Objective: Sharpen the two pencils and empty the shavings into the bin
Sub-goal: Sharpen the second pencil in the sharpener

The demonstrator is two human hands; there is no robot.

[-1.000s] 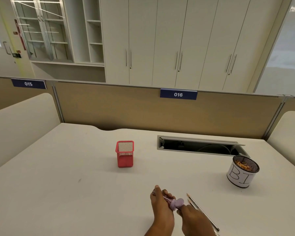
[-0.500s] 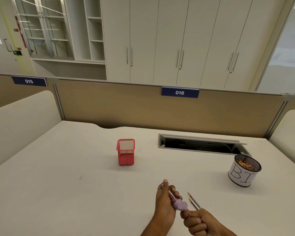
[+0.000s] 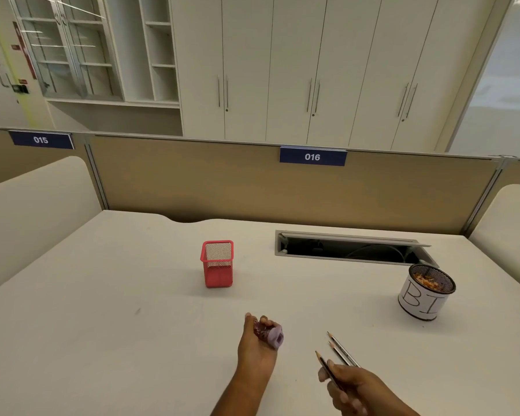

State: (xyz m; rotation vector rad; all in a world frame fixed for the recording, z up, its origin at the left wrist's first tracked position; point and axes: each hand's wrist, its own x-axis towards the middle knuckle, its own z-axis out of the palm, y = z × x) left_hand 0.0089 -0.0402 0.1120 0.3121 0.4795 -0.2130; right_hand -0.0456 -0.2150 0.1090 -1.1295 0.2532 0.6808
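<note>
Head view: both hands low over the desk (image 3: 108, 340), apart from each other.
Left hand (image 3: 257, 345): grip closed around the sharpener (image 3: 269, 333), purple cap facing right.
Right hand (image 3: 353, 388): grip pinched on one pencil (image 3: 324, 366), tip pointing up-left.
Two more pencils (image 3: 341, 349): lying on the desk just beside that hand.
Bin (image 3: 427, 295): far right, shavings inside.
Red mesh cup (image 3: 217, 263): mid-desk, looks empty.
</note>
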